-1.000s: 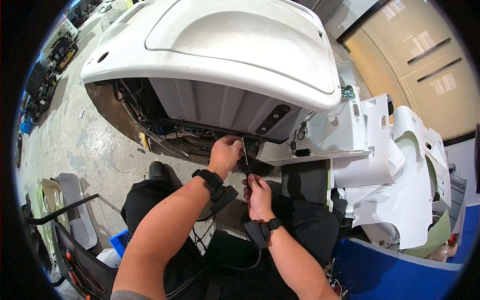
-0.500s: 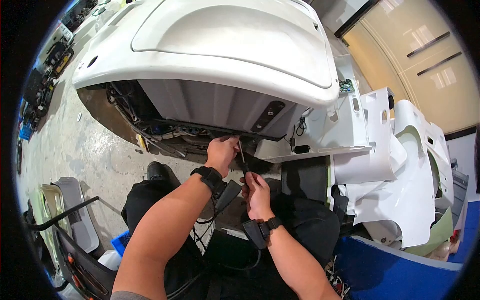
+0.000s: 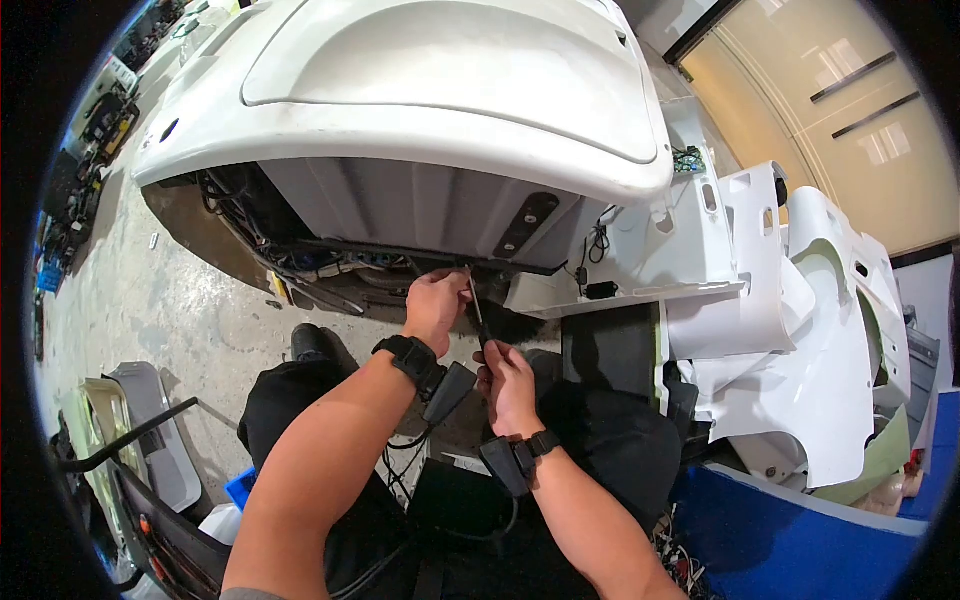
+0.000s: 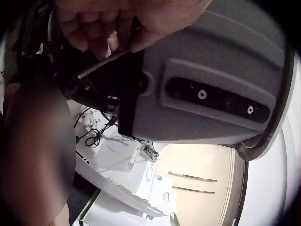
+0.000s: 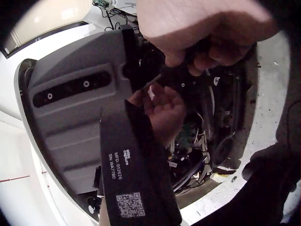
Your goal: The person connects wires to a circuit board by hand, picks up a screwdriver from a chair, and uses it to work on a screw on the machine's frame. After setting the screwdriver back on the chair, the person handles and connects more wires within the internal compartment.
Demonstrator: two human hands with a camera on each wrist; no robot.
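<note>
My right hand (image 3: 510, 385) grips the black handle of a screwdriver (image 3: 474, 298), its thin metal shaft pointing up toward the underside of a large white-shelled machine (image 3: 400, 140). With curled fingertips my left hand (image 3: 435, 308) pinches the shaft near its tip, just below the lower edge of a grey ribbed panel (image 3: 400, 205). In the left wrist view the screwdriver shaft (image 4: 101, 65) comes out beneath the left fingers. The right wrist view has the left hand (image 5: 165, 113) below the right hand (image 5: 202, 30); the tip is hidden among dark parts.
Cables (image 3: 235, 200) and hoses hang from the machine's open underside. White plastic covers (image 3: 770, 390) and a white housing (image 3: 640, 265) with a loose cable lie on the right. A blue bin (image 3: 790, 540) stands at front right; grey and green panels (image 3: 155, 430) lie left.
The head view has shifted slightly, so the machine sits a little further left. Both hands keep their hold on the screwdriver, with its shaft at nearly the same slant.
</note>
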